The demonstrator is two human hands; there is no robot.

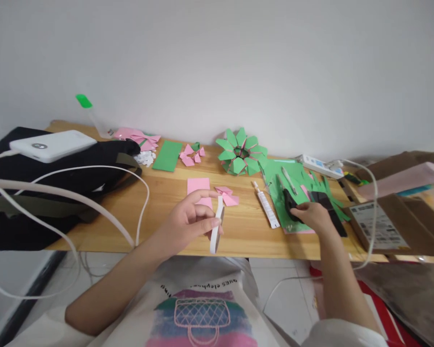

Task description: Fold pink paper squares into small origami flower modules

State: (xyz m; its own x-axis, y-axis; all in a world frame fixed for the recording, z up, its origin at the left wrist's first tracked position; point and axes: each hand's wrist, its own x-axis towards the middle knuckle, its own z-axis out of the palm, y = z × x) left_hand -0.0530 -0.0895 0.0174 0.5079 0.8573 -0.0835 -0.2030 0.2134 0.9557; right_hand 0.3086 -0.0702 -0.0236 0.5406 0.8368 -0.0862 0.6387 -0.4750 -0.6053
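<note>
My left hand [195,217] holds a narrow roll of white tape [217,226] upright between thumb and fingers, above the table's front part. On the right, my right hand [311,214] pinches the black handle of a pair of scissors [290,205], which lies over green paper sheets [282,168]. A white tube [265,205] rests between my two hands. Just beyond my left hand are a pink paper square [198,184] and a folded pink piece [227,196]. A round green folded-paper form [241,152] stands farther back.
A black bag [58,178] bearing a white device [52,144] occupies the left side, with white cables looping forward. A green card [167,155] and pink folded pieces [192,155] lie at the back. Power strip [320,166] and cardboard box [394,224] are at right.
</note>
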